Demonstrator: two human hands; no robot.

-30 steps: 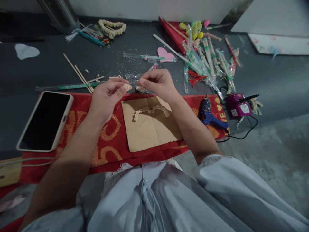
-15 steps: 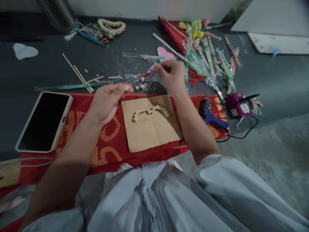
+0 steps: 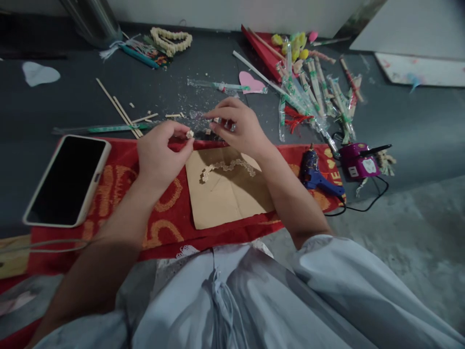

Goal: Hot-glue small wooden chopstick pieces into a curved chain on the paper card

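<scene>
My left hand pinches a small cream flower-shaped bead between thumb and fingertips, above the towel's far edge. My right hand hovers just to the right with thumb and fingers apart. A small pale piece shows between those fingers, seemingly on the tabletop; whether they touch it is unclear. Another little block lies under the right thumb. Below both hands, a wavy strip of joined cream flower beads rests on a creased tan paper.
The paper lies on a red towel. A phone is at the left, a blue glue gun and purple box at the right. Thin sticks, a bead heart and wrapped sticks lie farther back.
My right hand has moved left and slightly down, and its pinch on a red strip has opened; the strip no longer shows. My left hand has turned, bringing the bead upright between its fingertips.
</scene>
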